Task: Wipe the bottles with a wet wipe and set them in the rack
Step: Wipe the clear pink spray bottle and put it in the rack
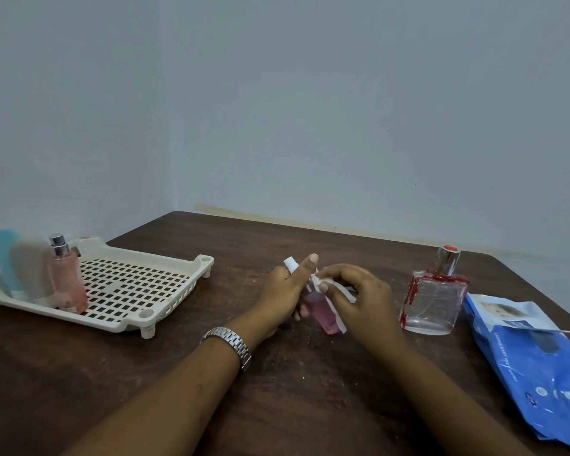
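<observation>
Head camera looks forward and down (close, wide-angle) over the table (343, 251).

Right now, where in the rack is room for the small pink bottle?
The rack is bare grid from the tall pink bottle to its right rim. A beige bottle and a blue bottle crowd its left end. The table is also bare between rack and left hand.

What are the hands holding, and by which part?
The left hand grips the small pink bottle around its upper body; right hand pinches the wet wipe against the bottle's side.
</observation>
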Action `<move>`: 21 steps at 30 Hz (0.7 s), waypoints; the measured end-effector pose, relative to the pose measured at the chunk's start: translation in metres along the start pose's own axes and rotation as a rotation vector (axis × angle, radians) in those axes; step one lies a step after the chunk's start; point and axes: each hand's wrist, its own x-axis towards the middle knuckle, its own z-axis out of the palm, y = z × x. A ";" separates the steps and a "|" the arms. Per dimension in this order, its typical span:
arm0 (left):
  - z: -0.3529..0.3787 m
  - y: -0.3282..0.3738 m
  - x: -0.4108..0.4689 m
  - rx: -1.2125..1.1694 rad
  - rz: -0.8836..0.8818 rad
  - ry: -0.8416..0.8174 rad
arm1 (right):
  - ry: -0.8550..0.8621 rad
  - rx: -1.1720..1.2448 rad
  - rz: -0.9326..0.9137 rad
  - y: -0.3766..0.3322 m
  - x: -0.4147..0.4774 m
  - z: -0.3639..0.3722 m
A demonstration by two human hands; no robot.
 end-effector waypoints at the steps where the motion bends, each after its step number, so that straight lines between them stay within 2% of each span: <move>1: 0.000 0.000 0.000 0.007 -0.005 0.004 | -0.022 0.024 0.066 0.001 0.001 -0.001; 7: -0.004 -0.005 0.004 0.037 -0.050 0.026 | -0.246 0.021 0.343 0.012 0.002 -0.008; 12: -0.007 -0.008 0.008 0.000 -0.066 -0.003 | -0.423 -0.057 0.403 0.015 0.001 -0.017; 15: -0.007 -0.009 0.010 0.003 -0.069 -0.005 | -0.390 -0.088 0.413 0.016 0.003 -0.018; 19: -0.011 -0.009 0.012 -0.020 -0.118 0.049 | -0.194 -0.058 0.432 0.013 0.001 -0.014; 21: -0.013 -0.011 0.013 -0.027 -0.146 0.094 | -0.196 -0.015 0.419 0.008 -0.001 -0.012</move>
